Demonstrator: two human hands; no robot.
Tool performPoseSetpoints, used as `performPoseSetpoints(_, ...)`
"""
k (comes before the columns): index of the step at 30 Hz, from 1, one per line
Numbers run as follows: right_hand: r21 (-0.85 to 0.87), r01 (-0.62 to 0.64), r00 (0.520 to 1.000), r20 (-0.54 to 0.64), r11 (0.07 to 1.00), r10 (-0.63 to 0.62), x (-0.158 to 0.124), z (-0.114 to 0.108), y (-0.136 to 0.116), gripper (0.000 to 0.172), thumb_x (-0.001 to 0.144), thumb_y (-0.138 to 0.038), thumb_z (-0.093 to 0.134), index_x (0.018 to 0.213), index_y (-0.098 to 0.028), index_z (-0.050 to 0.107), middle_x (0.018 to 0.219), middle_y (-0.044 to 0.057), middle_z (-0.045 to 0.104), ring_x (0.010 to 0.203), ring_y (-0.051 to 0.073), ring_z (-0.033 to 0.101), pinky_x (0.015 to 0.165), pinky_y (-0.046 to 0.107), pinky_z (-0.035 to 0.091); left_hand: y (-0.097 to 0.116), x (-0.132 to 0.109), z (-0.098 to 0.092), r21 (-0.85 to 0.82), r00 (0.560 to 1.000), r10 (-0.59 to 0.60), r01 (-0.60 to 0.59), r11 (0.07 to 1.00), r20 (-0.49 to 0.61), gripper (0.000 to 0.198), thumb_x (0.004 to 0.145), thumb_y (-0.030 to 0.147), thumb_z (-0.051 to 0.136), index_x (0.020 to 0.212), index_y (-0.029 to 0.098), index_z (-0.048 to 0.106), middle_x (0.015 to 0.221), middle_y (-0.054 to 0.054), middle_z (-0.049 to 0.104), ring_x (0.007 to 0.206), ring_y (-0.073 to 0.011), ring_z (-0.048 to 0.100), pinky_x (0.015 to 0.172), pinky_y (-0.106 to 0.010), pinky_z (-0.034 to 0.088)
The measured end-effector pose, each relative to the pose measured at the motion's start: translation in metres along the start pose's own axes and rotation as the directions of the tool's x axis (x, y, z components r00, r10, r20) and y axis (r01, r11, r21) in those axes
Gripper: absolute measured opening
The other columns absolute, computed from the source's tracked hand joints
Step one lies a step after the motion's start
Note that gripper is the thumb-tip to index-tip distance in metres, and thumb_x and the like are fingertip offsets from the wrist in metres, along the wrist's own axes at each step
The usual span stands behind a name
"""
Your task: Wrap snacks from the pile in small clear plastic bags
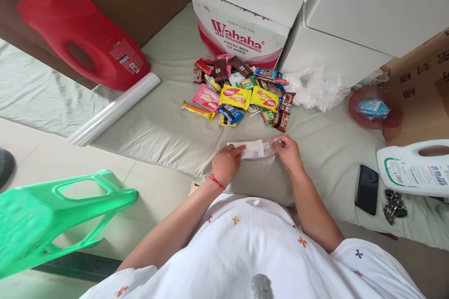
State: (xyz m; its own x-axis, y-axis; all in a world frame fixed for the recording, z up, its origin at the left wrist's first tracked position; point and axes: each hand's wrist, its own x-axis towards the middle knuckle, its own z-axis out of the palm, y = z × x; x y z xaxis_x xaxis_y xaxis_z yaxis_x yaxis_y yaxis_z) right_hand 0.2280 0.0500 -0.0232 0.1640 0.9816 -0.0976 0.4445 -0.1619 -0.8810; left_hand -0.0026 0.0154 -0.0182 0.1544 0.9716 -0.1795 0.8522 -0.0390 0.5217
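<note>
A small flat white packet with a printed label (253, 149) lies on the pale green sheet in front of me, in clear plastic. My left hand (226, 164) grips its left end, thumb and fingers closed on it. On the other side, my right hand (286, 150) pinches the crumpled clear plastic (269, 150) at the packet's right end. What the packet contains cannot be made out. Just beyond my hands is a pile of wrapped snacks, with yellow nabati wafer packs (235, 97), a pink wafer pack (206, 98) and a blue packet (231, 114) at its front.
Behind the snacks stands a Wahaha carton (242, 37). Crumpled clear bags (317, 88) and a reddish bowl (358, 117) are to the right, with a phone (366, 189), keys (394, 206) and white jug (414, 168) nearer. Leftward are a plastic roll (115, 110), red jug (87, 32) and green stool (28, 224).
</note>
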Motion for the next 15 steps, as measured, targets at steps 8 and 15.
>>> performPoseSetpoints(8,-0.099,-0.026,0.999,0.033,0.995,0.029,-0.007,0.008,-0.011,0.036,0.08,-0.054,0.069,0.081,-0.019,0.066,0.065,-0.004,0.057,0.06,0.014,0.048,0.059,0.025,0.038,0.006,-0.004,-0.002,0.106,0.998,-0.028,0.023,0.994,0.049,0.043,0.102,0.025,0.045,0.14,0.032,0.065,0.106,-0.008,0.075,0.088,-0.0226,0.07,0.063,-0.029,0.041)
performPoseSetpoints(15,-0.369,0.171,0.984,0.014,0.913,-0.178,-0.016,0.065,-0.055,0.023,0.095,-0.036,0.058,0.088,-0.018,0.07,0.078,0.003,0.067,0.07,0.017,0.059,0.068,0.027,0.043,0.011,-0.003,0.004,0.036,0.999,0.04,-0.039,0.999,-0.02,0.034,0.099,0.021,0.046,0.116,0.022,0.076,0.093,-0.012,0.075,0.086,-0.0257,0.07,0.063,-0.03,0.04)
